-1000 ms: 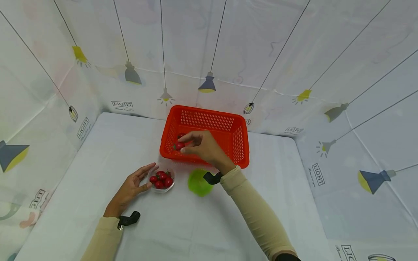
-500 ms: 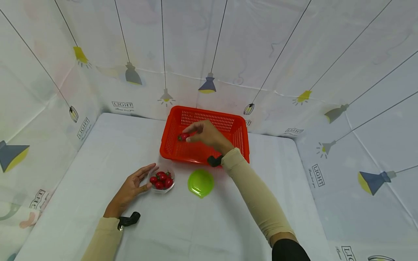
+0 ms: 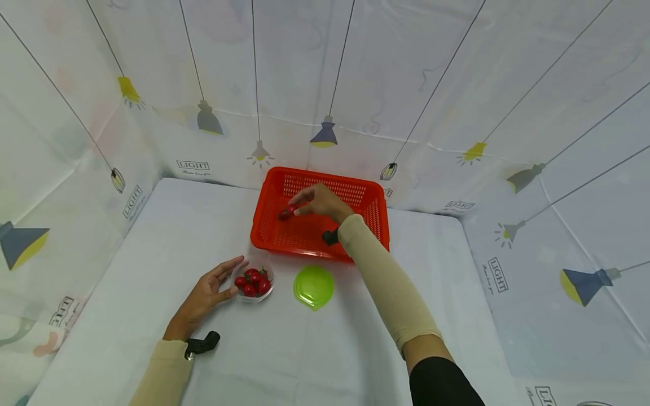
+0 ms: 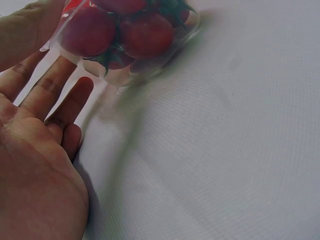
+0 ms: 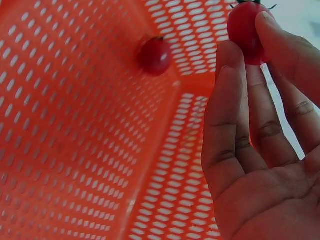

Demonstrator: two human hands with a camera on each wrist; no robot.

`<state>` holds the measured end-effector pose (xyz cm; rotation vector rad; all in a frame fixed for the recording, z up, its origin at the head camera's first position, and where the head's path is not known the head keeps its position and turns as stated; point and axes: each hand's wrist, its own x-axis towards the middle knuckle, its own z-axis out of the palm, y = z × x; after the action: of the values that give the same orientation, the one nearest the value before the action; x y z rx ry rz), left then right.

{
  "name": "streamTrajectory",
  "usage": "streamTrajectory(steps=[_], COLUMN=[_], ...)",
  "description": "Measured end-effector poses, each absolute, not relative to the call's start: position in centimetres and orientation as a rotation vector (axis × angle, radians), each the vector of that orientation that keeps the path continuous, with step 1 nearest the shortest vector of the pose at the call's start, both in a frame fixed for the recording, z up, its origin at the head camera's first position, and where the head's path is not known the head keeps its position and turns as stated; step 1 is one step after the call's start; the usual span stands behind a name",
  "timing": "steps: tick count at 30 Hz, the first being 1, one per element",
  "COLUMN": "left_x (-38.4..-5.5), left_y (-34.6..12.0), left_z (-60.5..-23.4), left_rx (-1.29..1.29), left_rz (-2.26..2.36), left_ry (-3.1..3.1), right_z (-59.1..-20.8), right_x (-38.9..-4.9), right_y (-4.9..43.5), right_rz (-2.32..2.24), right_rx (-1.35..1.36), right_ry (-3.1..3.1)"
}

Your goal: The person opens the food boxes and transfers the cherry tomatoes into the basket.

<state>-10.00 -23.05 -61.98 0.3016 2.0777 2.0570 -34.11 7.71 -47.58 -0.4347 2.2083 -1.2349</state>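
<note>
The left hand [image 3: 203, 290], spread, touches the tub [image 3: 251, 299] of tomatoes [image 3: 252, 281] at nine o'clock. Towards the tub's one, the basket [image 3: 304, 231] holds a loose tomato [image 5: 155, 56]; towards three lies the lid [image 3: 313, 286]. The right hand [image 3: 323, 203] pinches another tomato [image 5: 246, 32] above the basket.

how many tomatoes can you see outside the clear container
2: one tomato pinched by the right hand over the red basket, another tomato lying inside it. The hand could hide more.

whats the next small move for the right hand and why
Probably lower the held tomato a little and let go: the right hand pinches it inside the red basket, where another tomato already lies.
</note>
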Motion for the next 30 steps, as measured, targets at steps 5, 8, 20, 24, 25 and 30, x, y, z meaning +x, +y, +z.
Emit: streamTrajectory(steps=[5,8,20,24,25,30], left_x=[-9.9,-9.8,-9.9,-10.0,-10.0,-10.0], left_y=[-23.0,-23.0,-23.0,-23.0,-23.0,-23.1], left_z=[-61.9,-61.9,-62.2,-62.3,-62.3,-62.2], left_rx=[0.289,0.3,0.295,0.307,0.308,0.289], left_rz=[2.077,2.09,2.077,2.082,2.081,2.081], left_ry=[2.035,2.023,2.044,2.046,2.049,2.05], right_z=[-49.5,-50.7,-53.7,-53.9,-54.0,-54.4], right_x=[-35.6,-36.2,-36.0,-35.7,-35.7,-35.8], right_y=[7.8,7.8,6.7,6.5,6.5,6.2], right_rz=[-1.216,-1.213,-1.077,-1.063,-1.057,-1.019], right_rx=[-0.381,-0.367,-0.361,-0.396,-0.402,-0.412], right_ry=[2.213,2.226,2.312,2.325,2.331,2.358])
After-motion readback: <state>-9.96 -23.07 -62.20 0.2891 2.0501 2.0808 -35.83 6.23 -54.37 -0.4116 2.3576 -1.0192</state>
